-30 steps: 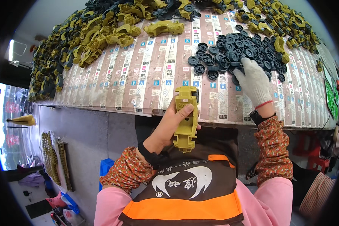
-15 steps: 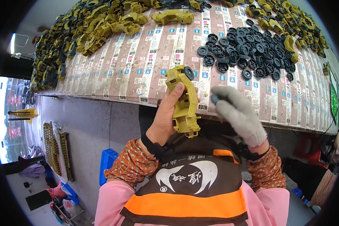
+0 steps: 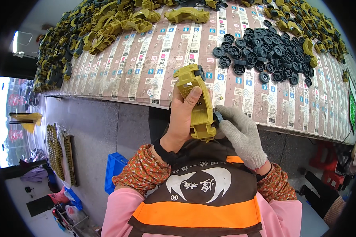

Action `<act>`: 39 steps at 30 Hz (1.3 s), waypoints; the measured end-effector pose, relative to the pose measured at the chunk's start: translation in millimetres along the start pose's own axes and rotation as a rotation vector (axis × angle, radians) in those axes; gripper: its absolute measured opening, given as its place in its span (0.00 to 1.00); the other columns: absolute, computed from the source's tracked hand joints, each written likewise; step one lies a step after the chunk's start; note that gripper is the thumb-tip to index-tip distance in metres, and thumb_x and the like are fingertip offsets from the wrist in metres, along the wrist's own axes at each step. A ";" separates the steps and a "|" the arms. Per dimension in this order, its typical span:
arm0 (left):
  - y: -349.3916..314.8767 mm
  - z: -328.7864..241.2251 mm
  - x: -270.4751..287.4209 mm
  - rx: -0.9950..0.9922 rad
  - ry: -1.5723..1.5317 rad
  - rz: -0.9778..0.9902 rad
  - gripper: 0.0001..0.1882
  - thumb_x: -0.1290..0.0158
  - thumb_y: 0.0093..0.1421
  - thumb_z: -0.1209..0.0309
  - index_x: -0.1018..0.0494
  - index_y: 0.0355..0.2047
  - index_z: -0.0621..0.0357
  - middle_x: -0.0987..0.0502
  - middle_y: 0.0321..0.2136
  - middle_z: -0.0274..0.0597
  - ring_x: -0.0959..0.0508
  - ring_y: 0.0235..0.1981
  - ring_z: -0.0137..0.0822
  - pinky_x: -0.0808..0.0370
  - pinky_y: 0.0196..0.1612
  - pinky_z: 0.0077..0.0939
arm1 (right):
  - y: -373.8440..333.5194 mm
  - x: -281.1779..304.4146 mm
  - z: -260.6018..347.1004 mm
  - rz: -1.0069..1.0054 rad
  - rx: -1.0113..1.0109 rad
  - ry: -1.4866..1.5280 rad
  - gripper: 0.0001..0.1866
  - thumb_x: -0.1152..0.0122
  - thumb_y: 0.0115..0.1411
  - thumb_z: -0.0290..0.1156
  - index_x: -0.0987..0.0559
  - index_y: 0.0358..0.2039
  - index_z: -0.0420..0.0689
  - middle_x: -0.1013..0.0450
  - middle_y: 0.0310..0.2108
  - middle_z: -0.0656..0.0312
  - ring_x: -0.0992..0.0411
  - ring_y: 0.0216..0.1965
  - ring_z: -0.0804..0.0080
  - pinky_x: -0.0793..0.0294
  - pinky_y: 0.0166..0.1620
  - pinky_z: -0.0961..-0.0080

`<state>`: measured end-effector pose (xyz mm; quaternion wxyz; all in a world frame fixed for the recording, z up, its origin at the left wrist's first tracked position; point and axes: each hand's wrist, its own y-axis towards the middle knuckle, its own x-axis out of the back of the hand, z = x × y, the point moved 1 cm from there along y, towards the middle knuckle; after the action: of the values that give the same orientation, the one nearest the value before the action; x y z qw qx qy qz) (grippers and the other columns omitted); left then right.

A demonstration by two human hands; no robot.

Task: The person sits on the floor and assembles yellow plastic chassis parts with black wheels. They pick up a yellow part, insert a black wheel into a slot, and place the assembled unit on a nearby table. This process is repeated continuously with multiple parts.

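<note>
The bare left hand [image 3: 182,122] is wrapped around an olive-yellow moulded plastic toy car body [image 3: 196,103], thumb laid along its upper face, holding it tilted above the near edge of the long work table covered in striped printed paper [image 3: 146,67]. One small black wheel [image 3: 200,72] already sits at the far end of the car body. The right hand [image 3: 241,136], in a grey knitted work glove, pinches a small black plastic wheel [image 3: 217,117] between its fingertips and presses it against the near right side of the car body, so both hands are closed on their parts. Beyond the car body to the right, a loose heap of black plastic wheels [image 3: 265,55] lies on the table. Beyond it to the left, along the table's far left rim, olive-yellow car bodies are piled [image 3: 95,27], and more of them lie past the wheel heap at the far right [image 3: 308,23]. Below the car body, the person's brown and orange vest [image 3: 201,197] fills the lower frame.
</note>
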<state>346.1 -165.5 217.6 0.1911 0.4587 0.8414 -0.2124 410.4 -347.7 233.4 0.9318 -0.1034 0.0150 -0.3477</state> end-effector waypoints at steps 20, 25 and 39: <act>5.0 10.1 -2.4 0.116 -0.053 0.062 0.20 0.40 0.71 0.69 0.33 0.60 0.52 0.21 0.46 0.35 0.18 0.44 0.28 0.17 0.44 0.26 | 23.1 20.5 21.2 -0.031 0.271 -0.509 0.15 0.43 0.61 0.26 0.16 0.47 0.42 0.19 0.33 0.43 0.19 0.36 0.42 0.19 0.41 0.53; 2.6 -5.1 12.2 0.348 -0.243 0.011 0.24 0.47 0.74 0.52 0.29 0.59 0.57 0.18 0.46 0.48 0.15 0.43 0.43 0.14 0.50 0.49 | 87.9 76.4 15.3 -0.425 0.195 -1.030 0.16 0.42 0.69 0.43 0.21 0.32 0.42 0.21 0.32 0.46 0.20 0.38 0.42 0.22 0.40 0.48; -11.5 -22.3 53.0 0.531 -0.122 0.216 0.30 0.52 0.75 0.58 0.40 0.71 0.58 0.26 0.60 0.54 0.20 0.58 0.55 0.13 0.49 0.56 | 108.0 69.5 9.0 -0.423 0.231 -0.947 0.13 0.36 0.61 0.35 0.23 0.42 0.42 0.21 0.40 0.47 0.19 0.43 0.45 0.18 0.45 0.51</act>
<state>306.6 -122.6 211.0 0.1360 0.5660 0.6896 -0.4308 533.6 -311.8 223.3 0.7514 -0.1467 -0.4669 -0.4427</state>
